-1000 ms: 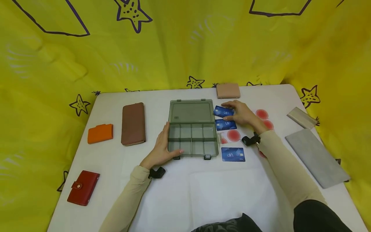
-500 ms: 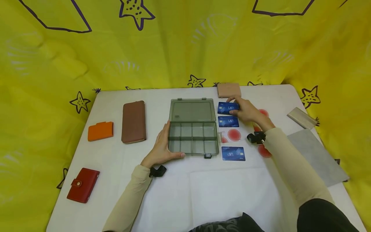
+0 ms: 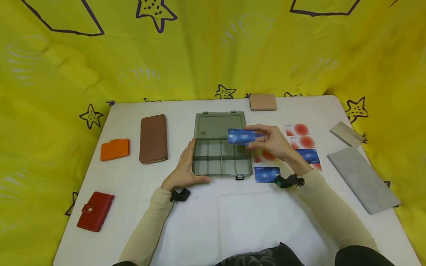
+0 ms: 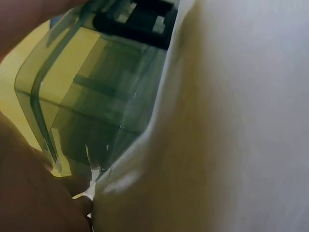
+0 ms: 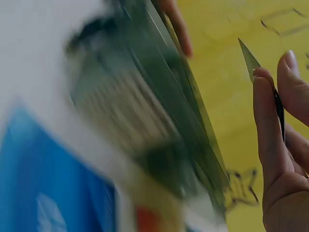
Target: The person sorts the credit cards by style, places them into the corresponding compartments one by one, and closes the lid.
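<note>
My right hand pinches a blue VIP card between thumb and fingers, tilted above the box's right half. In the right wrist view the card shows as a thin corner past the fingertips. Whether a second card lies behind it, I cannot tell. A clear greenish compartment box lies with its lid folded back. Along its left side and front left corner rests my left hand, fingers and thumb straight. Another blue card lies right of the box's front corner.
Red-and-white cards and a blue card form a column at right. Further right are a grey wallet and a metallic case. Brown, orange, red and tan wallets lie around the table.
My right hand has lifted a blue card from beside the lid and carried it left and toward me, over the box. The left hand stays at the box.
</note>
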